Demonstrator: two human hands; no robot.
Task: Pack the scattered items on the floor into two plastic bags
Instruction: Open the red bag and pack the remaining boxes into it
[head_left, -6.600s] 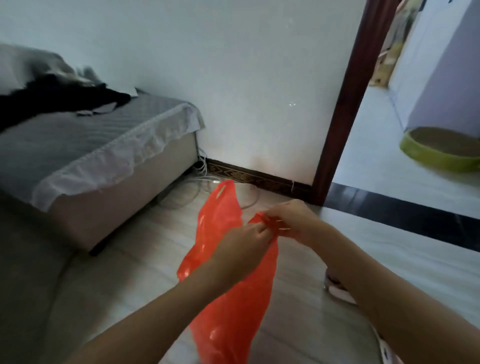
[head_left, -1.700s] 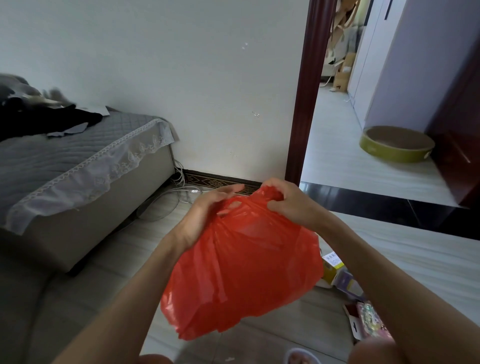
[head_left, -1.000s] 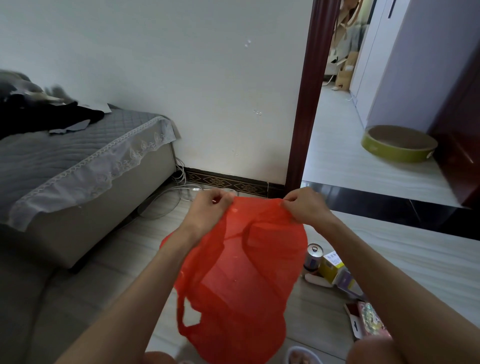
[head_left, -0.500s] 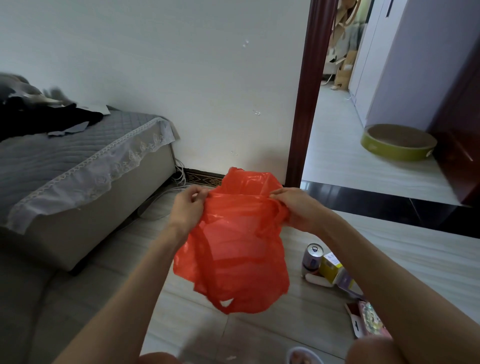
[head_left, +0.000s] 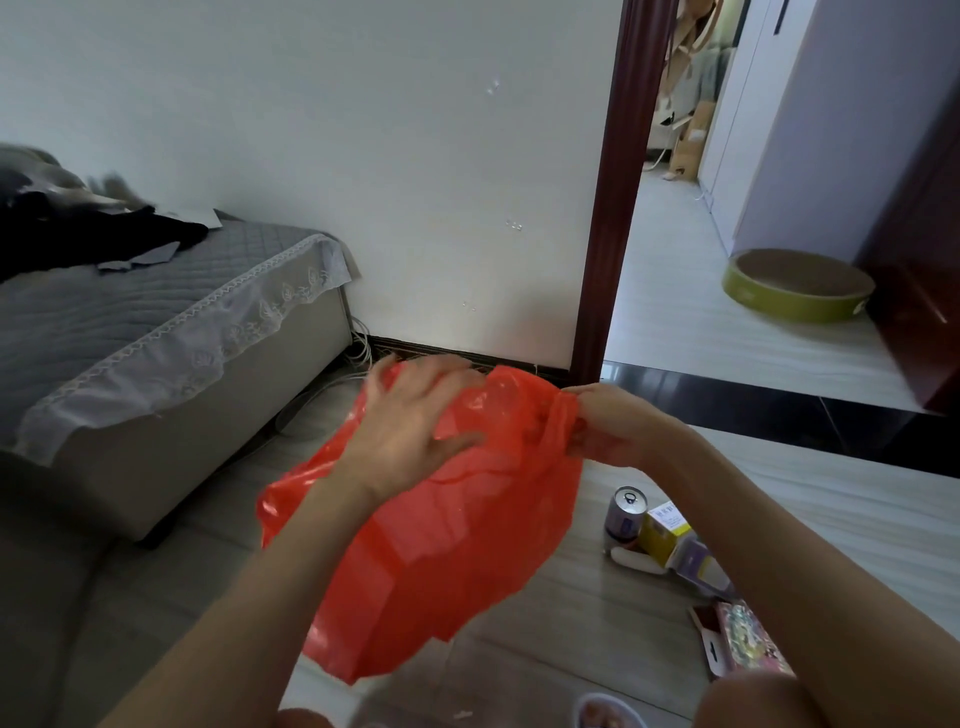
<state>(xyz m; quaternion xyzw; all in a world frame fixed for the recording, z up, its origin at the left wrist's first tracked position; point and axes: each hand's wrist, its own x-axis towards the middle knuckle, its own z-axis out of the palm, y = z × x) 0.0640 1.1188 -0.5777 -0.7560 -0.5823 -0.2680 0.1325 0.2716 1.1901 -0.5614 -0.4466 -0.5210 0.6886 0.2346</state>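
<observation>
Since half a second ago the left hand (head_left: 410, 421) has let go of the rim and spread flat over the red plastic bag (head_left: 441, 530), held in the air above the floor (head_left: 545, 623). Right hand (head_left: 608, 423) pinches the bunched rim. Thin film may cling shut, or slip free, delaying packing the can (head_left: 626, 517) and boxes (head_left: 670, 535).
</observation>
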